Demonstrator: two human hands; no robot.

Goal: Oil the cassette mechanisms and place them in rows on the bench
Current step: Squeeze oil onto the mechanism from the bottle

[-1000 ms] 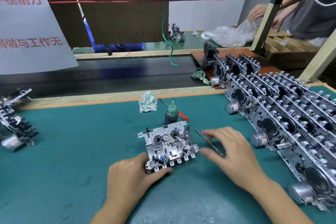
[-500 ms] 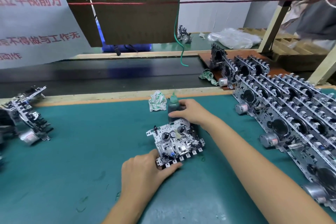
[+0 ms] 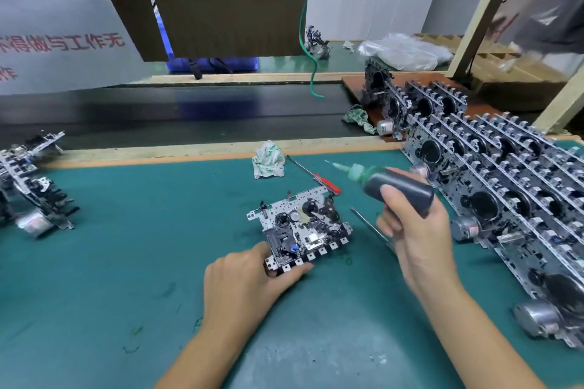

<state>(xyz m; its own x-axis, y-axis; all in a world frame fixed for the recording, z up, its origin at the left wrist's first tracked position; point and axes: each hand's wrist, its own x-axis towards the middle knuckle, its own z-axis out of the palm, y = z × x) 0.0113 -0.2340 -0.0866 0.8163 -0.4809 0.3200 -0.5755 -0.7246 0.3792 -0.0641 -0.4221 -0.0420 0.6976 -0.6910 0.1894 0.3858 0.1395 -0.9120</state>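
At the centre of the frame a cassette mechanism (image 3: 300,226) lies flat on the green surface (image 3: 126,262). The left hand (image 3: 249,286), at lower centre, pinches its near left corner, thumb along the front edge and fingers curled at the side. The right hand (image 3: 417,230), just right of centre, is wrapped round a dark oil bottle (image 3: 388,186), held above the surface and tilted so its green cap and pale nozzle point toward the upper left, beyond the mechanism's far right corner; the nozzle tip touches nothing. A thin metal rod (image 3: 369,224) lies on the surface between the mechanism and the right hand, its lower end hidden behind that hand. A red-handled screwdriver (image 3: 316,175) lies just beyond the mechanism, near a crumpled rag (image 3: 268,164) close to the surface's far edge. Along the right side of the frame, rows of mechanisms (image 3: 505,186) stand on edge, packed closely, with their silver motors facing left. At the left edge a few more mechanisms (image 3: 34,186) sit in a loose heap. Upper left hangs a white sign (image 3: 57,25) with red characters.
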